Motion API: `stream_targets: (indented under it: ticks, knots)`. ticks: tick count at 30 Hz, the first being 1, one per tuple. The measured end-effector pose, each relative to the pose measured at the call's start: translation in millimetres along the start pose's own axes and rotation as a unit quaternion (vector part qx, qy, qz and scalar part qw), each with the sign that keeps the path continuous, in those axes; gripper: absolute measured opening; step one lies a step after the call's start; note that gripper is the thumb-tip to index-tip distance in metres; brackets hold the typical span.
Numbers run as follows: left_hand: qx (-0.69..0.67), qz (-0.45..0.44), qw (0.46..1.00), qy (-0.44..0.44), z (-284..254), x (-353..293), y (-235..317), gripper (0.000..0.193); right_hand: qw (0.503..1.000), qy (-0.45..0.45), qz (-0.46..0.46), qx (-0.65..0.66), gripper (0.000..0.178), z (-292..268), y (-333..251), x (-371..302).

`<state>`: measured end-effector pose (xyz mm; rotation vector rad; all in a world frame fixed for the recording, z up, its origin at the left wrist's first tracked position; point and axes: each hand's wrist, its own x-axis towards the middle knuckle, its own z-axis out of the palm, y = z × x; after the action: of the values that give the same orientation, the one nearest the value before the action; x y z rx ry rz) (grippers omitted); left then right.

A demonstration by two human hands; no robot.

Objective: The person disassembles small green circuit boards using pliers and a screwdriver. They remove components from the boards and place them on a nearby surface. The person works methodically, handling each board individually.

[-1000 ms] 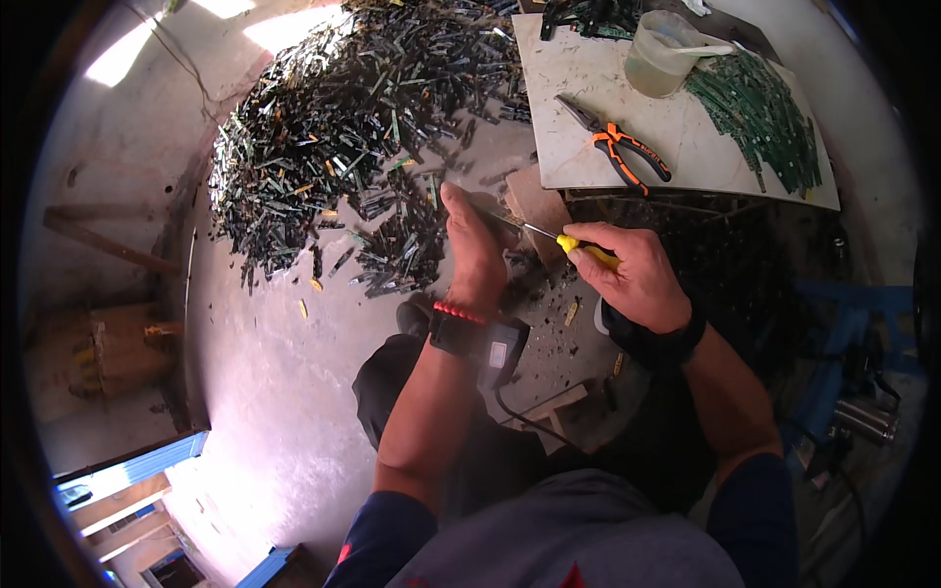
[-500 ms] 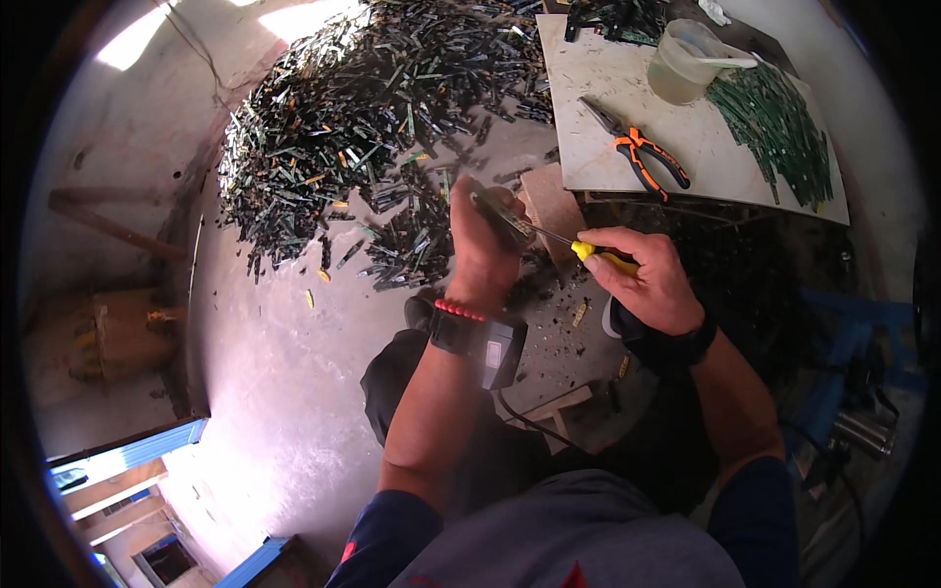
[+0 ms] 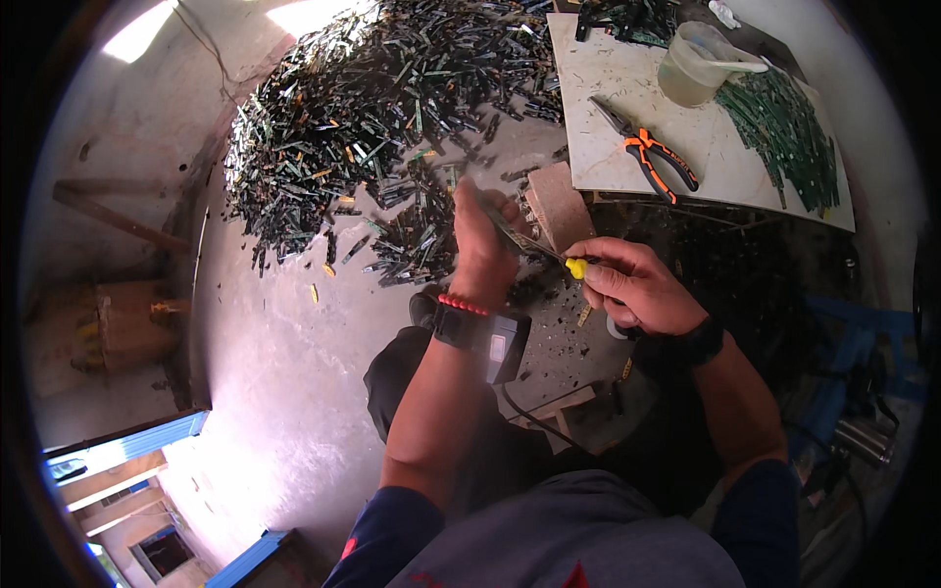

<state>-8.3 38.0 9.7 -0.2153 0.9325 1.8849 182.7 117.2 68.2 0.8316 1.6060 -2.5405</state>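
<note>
My left hand (image 3: 478, 240) is closed around a narrow dark strip (image 3: 512, 233), which resembles a circuit-board strip and slants out toward the right. In my right hand (image 3: 652, 289) is a screwdriver (image 3: 577, 268) with a yellow handle, its thin shaft pointing left. The shaft meets or overlaps the strip's lower end; I cannot tell whether it is wedged in. Beyond my hands stands a reddish-brown block (image 3: 561, 208), like a brick or piece of wood. A small heap of similar strips (image 3: 407, 245) lies on the floor left of my left hand.
A large pile of dark strips (image 3: 382, 108) covers the far floor. On a pale board (image 3: 598, 73) at the far right are orange-and-black pliers (image 3: 647, 157), a plastic jug (image 3: 686, 83) and green strips (image 3: 784, 137). A cable (image 3: 529, 419) runs below my left wrist.
My right hand has turned, and the screwdriver handle has shifted slightly down and left, closer to the strip. The strip still sits in my left hand. The whole view has shifted slightly.
</note>
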Motion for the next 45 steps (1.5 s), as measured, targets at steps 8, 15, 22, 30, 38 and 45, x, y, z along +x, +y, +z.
stream_targets:
  ticks: [8,15,22,30,38,45]
  knots:
    - [0.001,-0.016,1.0,0.01,-6,7,-3,0.046,0.896,0.109,-0.29,-0.317,0.026,10,29,12]
    - [0.059,0.016,0.997,0.044,8,6,-1,0.048,0.709,0.24,-0.309,-0.587,0.034,32,41,-3]
    - [0.033,0.002,0.998,0.058,7,7,-2,0.046,0.993,0.088,-0.063,0.04,0.025,25,27,9]
    - [0.045,0.021,0.997,0.055,10,1,5,0.044,0.951,0.009,0.09,0.295,0.022,17,22,5]
    - [0.077,0.053,0.993,0.075,8,-2,2,0.045,0.745,0.214,-0.331,-0.538,0.037,29,39,5]
    - [0.056,0.011,0.993,0.107,11,-1,5,0.045,0.988,0.105,-0.105,-0.039,0.027,35,31,7]
